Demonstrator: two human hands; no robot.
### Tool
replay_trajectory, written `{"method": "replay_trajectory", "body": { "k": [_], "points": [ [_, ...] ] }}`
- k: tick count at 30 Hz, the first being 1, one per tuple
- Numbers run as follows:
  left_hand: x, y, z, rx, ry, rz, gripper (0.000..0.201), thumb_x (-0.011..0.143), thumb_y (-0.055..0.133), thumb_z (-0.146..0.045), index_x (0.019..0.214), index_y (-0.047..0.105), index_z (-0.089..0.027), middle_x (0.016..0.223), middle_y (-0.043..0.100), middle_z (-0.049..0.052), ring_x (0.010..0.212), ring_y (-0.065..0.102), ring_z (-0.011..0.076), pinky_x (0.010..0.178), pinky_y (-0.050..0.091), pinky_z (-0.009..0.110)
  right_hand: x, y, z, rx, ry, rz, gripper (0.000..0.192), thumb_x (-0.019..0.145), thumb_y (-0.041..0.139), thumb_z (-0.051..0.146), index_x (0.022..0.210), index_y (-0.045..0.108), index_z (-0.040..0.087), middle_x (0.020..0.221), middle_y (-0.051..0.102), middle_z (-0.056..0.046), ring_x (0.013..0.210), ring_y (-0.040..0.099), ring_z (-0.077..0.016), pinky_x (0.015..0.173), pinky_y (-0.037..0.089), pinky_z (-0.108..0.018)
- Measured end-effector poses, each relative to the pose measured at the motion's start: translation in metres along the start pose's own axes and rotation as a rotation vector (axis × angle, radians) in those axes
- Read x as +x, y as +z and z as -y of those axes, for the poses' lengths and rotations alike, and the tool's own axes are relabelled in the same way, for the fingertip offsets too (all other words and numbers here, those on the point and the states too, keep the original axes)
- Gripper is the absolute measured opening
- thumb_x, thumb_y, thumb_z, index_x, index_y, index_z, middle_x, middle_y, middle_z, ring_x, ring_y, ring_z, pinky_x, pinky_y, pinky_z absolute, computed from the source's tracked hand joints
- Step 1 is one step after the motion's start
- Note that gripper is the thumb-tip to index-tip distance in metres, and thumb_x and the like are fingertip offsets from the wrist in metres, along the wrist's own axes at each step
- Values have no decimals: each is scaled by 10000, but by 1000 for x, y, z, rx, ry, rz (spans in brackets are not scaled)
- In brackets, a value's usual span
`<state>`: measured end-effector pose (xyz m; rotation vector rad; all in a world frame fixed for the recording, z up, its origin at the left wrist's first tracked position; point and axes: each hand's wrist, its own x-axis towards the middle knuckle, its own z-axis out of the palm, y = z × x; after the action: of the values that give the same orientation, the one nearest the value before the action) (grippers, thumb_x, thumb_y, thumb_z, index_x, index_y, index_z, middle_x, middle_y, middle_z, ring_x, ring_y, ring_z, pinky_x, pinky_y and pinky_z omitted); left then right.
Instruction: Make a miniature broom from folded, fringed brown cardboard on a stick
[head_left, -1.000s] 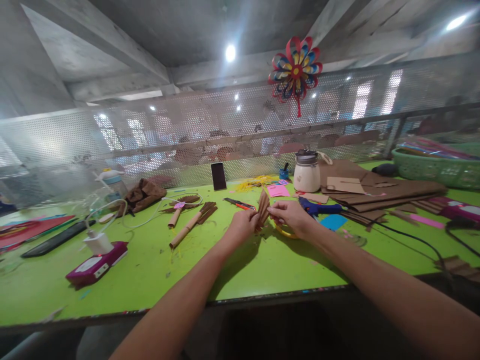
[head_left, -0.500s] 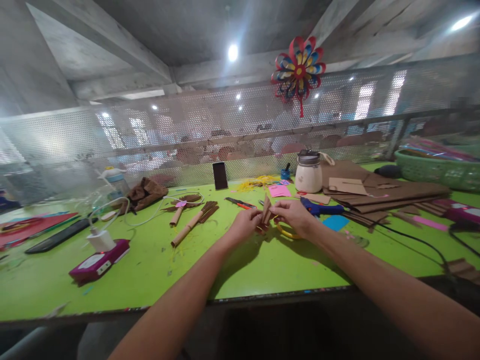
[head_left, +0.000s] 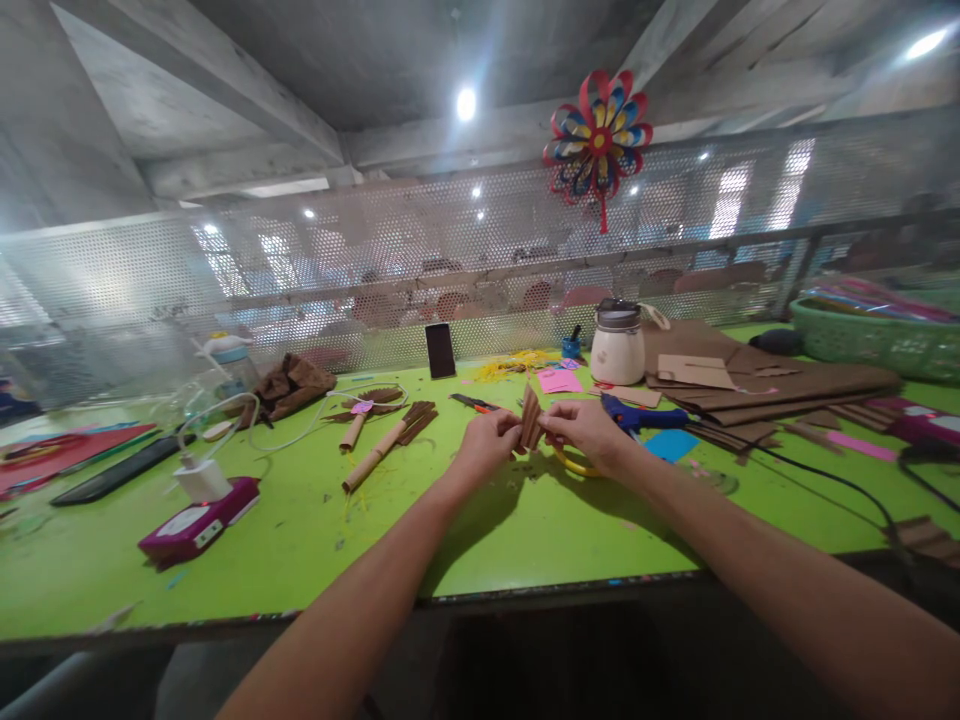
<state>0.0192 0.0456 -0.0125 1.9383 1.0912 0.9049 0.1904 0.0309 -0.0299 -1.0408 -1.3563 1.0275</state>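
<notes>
Both of my hands meet over the middle of the green table [head_left: 315,540]. My left hand [head_left: 489,445] and my right hand [head_left: 583,430] pinch a small folded brown paper piece [head_left: 531,418] between them, held upright just above the tabletop. A yellow ring [head_left: 574,466] lies on the table under my right hand. Two finished brown paper fans on rolled paper handles [head_left: 386,440] lie to the left of my hands.
Red-handled scissors [head_left: 474,404] and a blue glue gun [head_left: 641,414] with a black cord lie behind my hands. A white jar [head_left: 617,345], brown card sheets [head_left: 757,380], a green basket [head_left: 877,335], a phone [head_left: 439,350], and a magenta box with charger [head_left: 196,515] stand around. A perforated screen [head_left: 375,280] closes the back.
The folded paper piece, taller and fanned out a second ago, is now pressed more closed between my fingers. My hands have stayed in nearly the same place.
</notes>
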Motion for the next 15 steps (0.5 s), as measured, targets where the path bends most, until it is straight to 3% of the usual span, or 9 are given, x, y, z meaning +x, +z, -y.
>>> {"method": "replay_trajectory", "body": {
  "k": [7, 15],
  "points": [
    [0, 1, 5, 292, 119, -84, 168, 808, 533, -194, 851, 683, -129, 756, 711, 63, 632, 624, 133, 610, 480, 238, -5, 3, 6, -69, 1, 5, 238, 644, 672, 363, 561, 590, 156, 463, 539, 4, 444, 448, -94, 466, 364, -241],
    [-3, 2, 4, 328, 182, -62, 188, 807, 531, -176, 878, 701, -137, 819, 723, 69, 703, 641, 148, 662, 486, 247, -4, 4, 2, -87, 5, -8, 221, 645, 658, 331, 528, 574, 163, 443, 533, 7, 417, 445, -91, 440, 349, -237]
  ]
}}
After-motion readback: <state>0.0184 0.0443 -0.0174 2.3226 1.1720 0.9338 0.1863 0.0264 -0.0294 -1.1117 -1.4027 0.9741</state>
